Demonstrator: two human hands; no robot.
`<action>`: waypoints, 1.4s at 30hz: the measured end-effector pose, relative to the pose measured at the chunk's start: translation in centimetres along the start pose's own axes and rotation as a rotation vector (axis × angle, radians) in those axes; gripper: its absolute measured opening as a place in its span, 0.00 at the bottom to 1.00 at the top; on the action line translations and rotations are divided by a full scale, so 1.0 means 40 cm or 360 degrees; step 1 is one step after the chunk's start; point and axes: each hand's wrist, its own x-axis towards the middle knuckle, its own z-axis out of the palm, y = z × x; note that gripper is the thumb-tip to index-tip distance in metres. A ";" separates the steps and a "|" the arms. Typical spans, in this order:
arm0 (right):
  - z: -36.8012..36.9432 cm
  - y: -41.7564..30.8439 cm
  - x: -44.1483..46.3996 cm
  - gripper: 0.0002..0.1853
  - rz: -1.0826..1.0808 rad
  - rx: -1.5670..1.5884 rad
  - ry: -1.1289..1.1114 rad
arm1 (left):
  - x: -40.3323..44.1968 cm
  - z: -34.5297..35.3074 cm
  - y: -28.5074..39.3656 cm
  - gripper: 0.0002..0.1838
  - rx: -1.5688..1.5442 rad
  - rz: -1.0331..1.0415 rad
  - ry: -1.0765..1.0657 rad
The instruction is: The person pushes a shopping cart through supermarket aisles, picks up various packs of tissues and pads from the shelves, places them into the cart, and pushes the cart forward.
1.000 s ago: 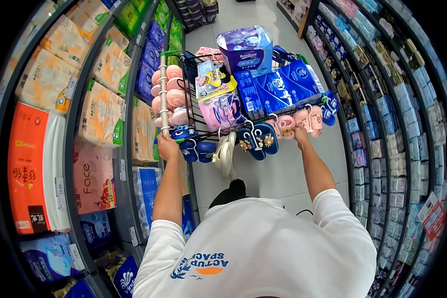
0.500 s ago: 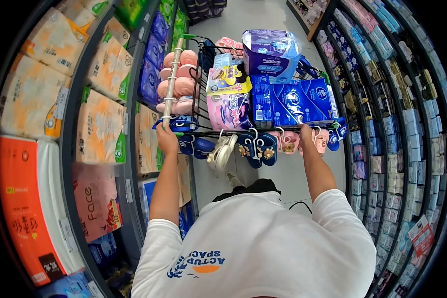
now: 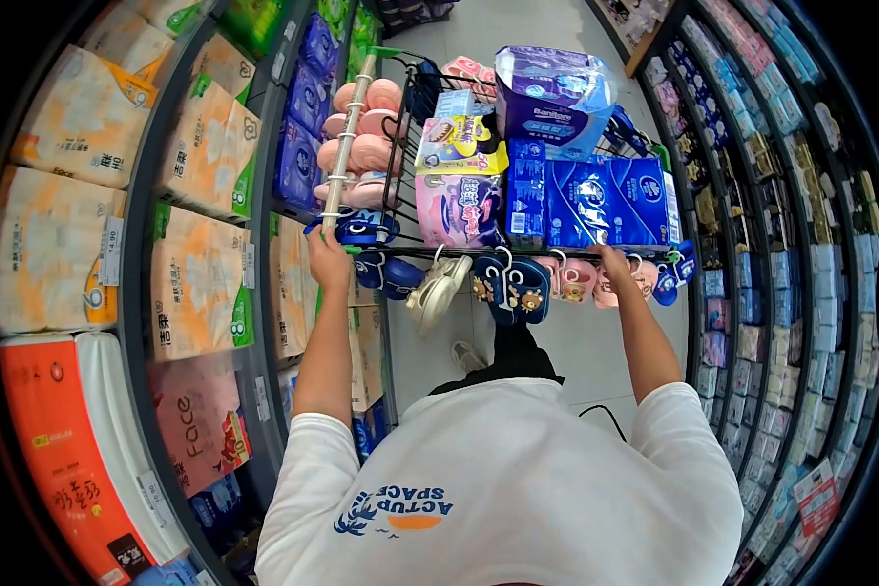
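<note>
A black wire cart (image 3: 393, 176) full of packages is in front of me. My left hand (image 3: 328, 260) is closed around its near left corner, by the lower end of a beige pole (image 3: 352, 142) with pink slippers (image 3: 369, 153) hung along it. My right hand (image 3: 617, 268) is wrapped over the near rim, right of the middle. In the cart lie a purple Banitore pack (image 3: 555, 103), blue packs (image 3: 596, 200), a pink pack (image 3: 459, 210) and a yellow pack (image 3: 462, 146). Dark blue bear sandals (image 3: 510, 290), cream shoes (image 3: 438, 296) and pink slippers (image 3: 571, 280) hang off the near rim.
A shelf on the left holds orange-white tissue packs (image 3: 200, 278) and a red-white pack (image 3: 73, 459), close to my left arm. On the right, racks (image 3: 752, 293) carry many small packets. A tiled aisle floor (image 3: 469, 34) runs ahead between them.
The left shelf's packs have slid down and back in view, as the cart and I move forward along the aisle. Both hands keep their hold, and a foot below has shifted.
</note>
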 end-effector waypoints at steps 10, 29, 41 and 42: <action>0.023 -0.037 0.100 0.25 -0.0247 0.0091 0.0083 | 0.023 0.021 0.025 0.15 -0.0127 0.0093 0.0128; 0.074 0.047 0.307 0.21 -0.0560 0.0250 0.0048 | 0.033 0.062 0.063 0.17 -0.0372 -0.0439 0.0105; 0.156 -0.166 0.106 0.24 -0.1277 0.0225 0.0534 | -0.143 -0.175 -0.141 0.25 -0.0601 -0.0687 0.0593; 0.198 -0.207 0.085 0.22 -0.1455 0.0179 0.0409 | -0.160 -0.213 -0.185 0.27 -0.0549 -0.0677 0.0717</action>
